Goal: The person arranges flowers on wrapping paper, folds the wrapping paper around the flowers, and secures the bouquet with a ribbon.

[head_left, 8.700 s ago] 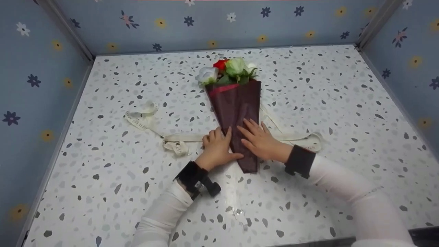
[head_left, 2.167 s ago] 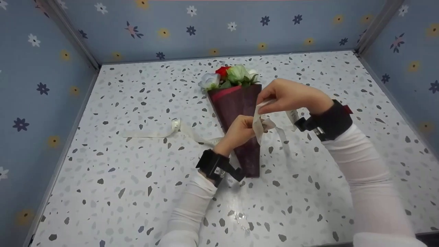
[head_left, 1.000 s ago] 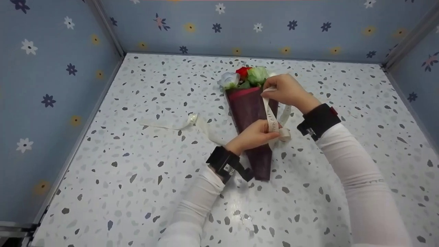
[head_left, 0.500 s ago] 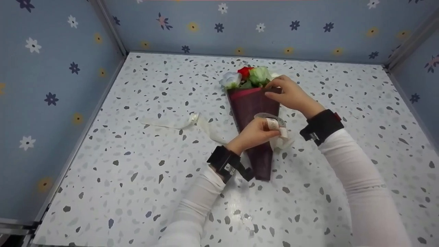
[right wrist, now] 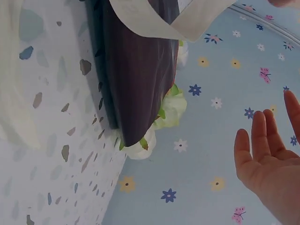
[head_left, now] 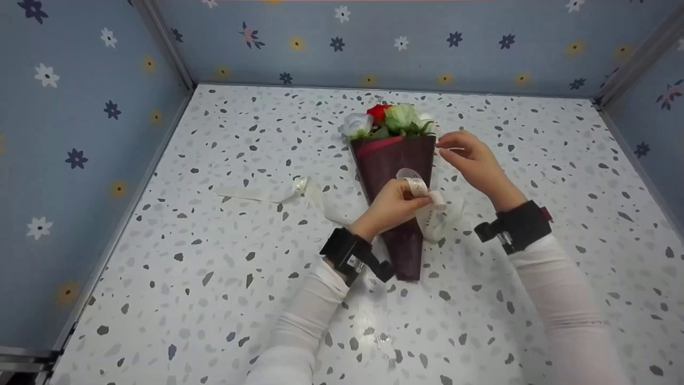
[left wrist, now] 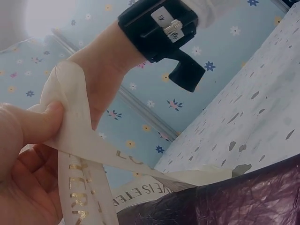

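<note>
A bouquet (head_left: 393,158) in dark maroon wrapping lies on the table, with pale blue, red, green and white flowers at its far end. Over its lower half my left hand (head_left: 390,208) pinches loops of a cream ribbon (head_left: 437,200) between thumb and fingers. The left wrist view shows gold lettering on the ribbon (left wrist: 77,112), which passes under the thumb. To the right of the wrapping's top corner, my right hand (head_left: 478,166) is raised with nothing in it. Its fingers (right wrist: 260,136) are spread and relaxed in the right wrist view.
One loose ribbon tail (head_left: 315,200) runs left over the speckled table (head_left: 214,267). More ribbon hangs in loops right of the bouquet. Blue flower-patterned panels (head_left: 374,48) enclose the table at the back and sides. Each wrist wears a black camera strap (head_left: 347,254).
Earlier both hands lay on the bouquet; then they lifted and looped the ribbon. My right hand has since let go of it and moved right, while my left keeps hold of the loops.
</note>
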Motion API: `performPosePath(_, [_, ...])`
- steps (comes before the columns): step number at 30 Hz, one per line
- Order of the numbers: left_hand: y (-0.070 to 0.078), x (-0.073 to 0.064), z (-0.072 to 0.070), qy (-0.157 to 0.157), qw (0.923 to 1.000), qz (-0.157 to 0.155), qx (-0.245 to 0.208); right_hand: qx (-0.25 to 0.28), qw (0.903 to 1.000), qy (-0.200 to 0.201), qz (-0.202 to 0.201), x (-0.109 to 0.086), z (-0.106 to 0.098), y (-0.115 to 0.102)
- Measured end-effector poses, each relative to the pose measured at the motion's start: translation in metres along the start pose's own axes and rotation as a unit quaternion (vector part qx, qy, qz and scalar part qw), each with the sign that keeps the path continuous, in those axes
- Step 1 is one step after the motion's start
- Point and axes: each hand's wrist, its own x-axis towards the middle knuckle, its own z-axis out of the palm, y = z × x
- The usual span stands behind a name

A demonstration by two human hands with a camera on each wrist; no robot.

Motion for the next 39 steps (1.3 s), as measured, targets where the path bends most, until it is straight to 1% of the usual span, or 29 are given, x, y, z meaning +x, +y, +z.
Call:
performPosePath(2, [-0.001, 0.000, 0.001, 0.001, 1.0000, 0.003, -0.003, 0.035, 0.9990, 0.029, -0.005, -0.012, 0.001, 0.002])
performPosePath(3, [-0.001, 0.000, 0.001, 0.001, 1.0000, 0.006, -0.005, 0.051, 0.9980, 0.037, -0.008, -0.018, 0.003, 0.003])
performPosePath(5, [-0.001, 0.000, 0.001, 0.001, 0.9999, 0.008, -0.009, 0.078, 0.9961, 0.034, -0.024, -0.029, 0.006, 0.008])
performPosePath(7, [-0.002, 0.000, 0.001, 0.004, 0.9999, 0.009, -0.011, 0.087, 0.9952, -0.002, -0.045, -0.038, 0.010, 0.014])
performPosePath(9, [-0.003, 0.001, 0.001, 0.005, 0.9998, 0.013, -0.016, 0.071, 0.9939, -0.053, -0.066, -0.045, 0.013, 0.022])
performPosePath(11, [-0.004, 0.000, 0.001, 0.006, 0.9996, 0.015, -0.021, 0.056, 0.9894, -0.101, -0.088, -0.050, 0.017, 0.031])
performPosePath(12, [-0.004, 0.000, 0.002, 0.006, 0.9995, 0.017, -0.024, 0.047, 0.9873, -0.120, -0.094, -0.053, 0.019, 0.034])
performPosePath(14, [-0.004, 0.000, 0.002, 0.005, 0.9992, 0.019, -0.035, 0.032, 0.9841, -0.144, -0.098, -0.057, 0.022, 0.040])
performPosePath(16, [-0.004, 0.000, 0.003, 0.000, 0.9989, 0.018, -0.044, 0.025, 0.9815, -0.157, -0.107, -0.059, 0.025, 0.044])
performPosePath(18, [-0.004, 0.000, 0.003, -0.009, 0.9982, 0.016, -0.056, 0.016, 0.9798, -0.157, -0.123, -0.058, 0.028, 0.045])
performPosePath(22, [-0.003, -0.001, 0.001, -0.028, 0.9969, 0.012, -0.073, 0.011, 0.9773, -0.133, -0.164, -0.050, 0.033, 0.041])
performPosePath(24, [-0.003, -0.003, 0.000, -0.030, 0.9956, 0.004, -0.088, 0.006, 0.9764, -0.128, -0.173, -0.046, 0.035, 0.038])
performPosePath(26, [-0.002, -0.003, -0.003, -0.026, 0.9952, -0.001, -0.094, -0.006, 0.9760, -0.137, -0.169, -0.042, 0.037, 0.033])
performPosePath(28, [-0.003, -0.004, -0.005, -0.021, 0.9948, -0.008, -0.099, -0.015, 0.9771, -0.149, -0.151, -0.041, 0.039, 0.029])
performPosePath(30, [-0.003, -0.005, -0.007, -0.018, 0.9954, -0.014, -0.093, -0.031, 0.9792, -0.155, -0.128, -0.041, 0.041, 0.027])
performPosePath(32, [-0.002, -0.005, -0.010, -0.022, 0.9972, -0.018, -0.069, -0.039, 0.9823, -0.151, -0.104, -0.042, 0.043, 0.025])
performPosePath(33, [-0.002, -0.005, -0.011, -0.028, 0.9980, -0.017, -0.054, -0.040, 0.9833, -0.147, -0.100, -0.042, 0.044, 0.025])
performPosePath(37, [0.004, -0.004, -0.017, -0.060, 0.9980, -0.015, 0.014, -0.029, 0.9822, -0.139, -0.123, -0.042, 0.045, 0.024])
performPosePath(39, [0.007, -0.003, -0.019, -0.073, 0.9966, -0.016, 0.033, -0.024, 0.9806, -0.140, -0.135, -0.041, 0.046, 0.023])
